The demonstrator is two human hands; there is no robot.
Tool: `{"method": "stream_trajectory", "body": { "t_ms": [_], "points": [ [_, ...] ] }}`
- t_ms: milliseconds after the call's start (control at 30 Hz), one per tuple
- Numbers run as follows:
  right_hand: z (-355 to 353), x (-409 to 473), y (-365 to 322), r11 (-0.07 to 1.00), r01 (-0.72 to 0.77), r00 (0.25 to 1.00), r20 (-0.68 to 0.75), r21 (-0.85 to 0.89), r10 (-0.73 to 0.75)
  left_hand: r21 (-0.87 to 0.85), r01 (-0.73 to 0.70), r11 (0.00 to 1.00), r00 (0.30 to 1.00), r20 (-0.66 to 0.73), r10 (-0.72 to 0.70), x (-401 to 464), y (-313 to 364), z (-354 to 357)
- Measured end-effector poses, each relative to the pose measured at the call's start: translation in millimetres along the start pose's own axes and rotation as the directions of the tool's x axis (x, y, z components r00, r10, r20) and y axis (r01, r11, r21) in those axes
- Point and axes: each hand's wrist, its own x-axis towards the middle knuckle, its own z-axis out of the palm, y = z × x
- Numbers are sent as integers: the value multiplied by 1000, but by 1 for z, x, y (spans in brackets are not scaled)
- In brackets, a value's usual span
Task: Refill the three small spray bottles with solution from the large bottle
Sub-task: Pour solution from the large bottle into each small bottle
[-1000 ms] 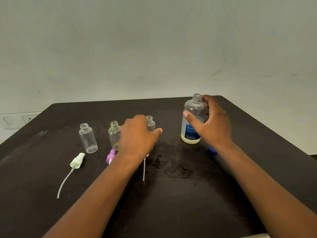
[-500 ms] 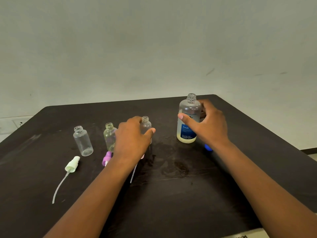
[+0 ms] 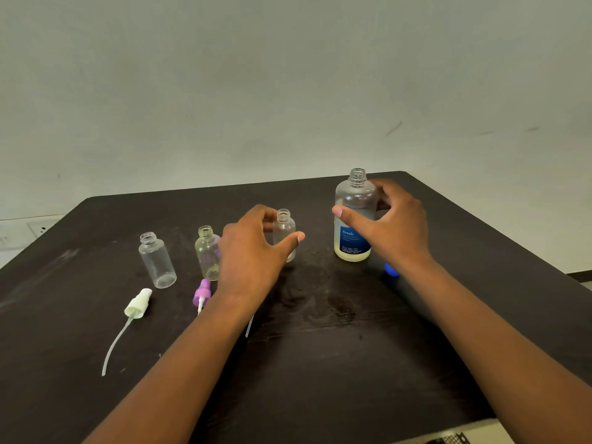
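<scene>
The left hand (image 3: pixel 253 251) curls around the right-most small bottle (image 3: pixel 286 233) and the right hand (image 3: pixel 392 225) curls around the big bottle (image 3: pixel 354 219), both standing open on the dark table (image 3: pixel 320 363), with two more small bottles (image 3: pixel 157 261) and loose spray tops (image 3: pixel 138 303) off to the left.

3 small clear bottles, uncapped, upright, row at frame centre-left: left bottle (image 3: pixel 157 261), middle bottle (image 3: pixel 207 253), right bottle (image 3: pixel 285 233). Large bottle (image 3: pixel 354 216), right of centre: open neck, blue label, pale yellow liquid low.
</scene>
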Motion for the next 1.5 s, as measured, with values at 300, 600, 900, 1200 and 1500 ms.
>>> {"method": "stream_trajectory", "body": {
  "t_ms": [300,600,900,1200,1500],
  "points": [
    [2,-5,-5,991,133,990,-45,-5,-134,-95,-26,995,999,37,29,-5,6,-1],
    [7,-8,-5,967,254,967,-29,-16,-254,-95,-95,991,995,23,98,-10,9,3],
    [10,-10,-2,955,297,955,-14,-17,-298,-122,-113,986,992,36,118,-11,8,5],
    [15,-10,1,935,353,935,-12,-33,-354,-128,-151,980,986,58,159,-14,8,9],
    [17,-10,2,915,396,918,23,-77,-395,-99,-167,981,982,72,174,-14,5,10]
  ]
}}
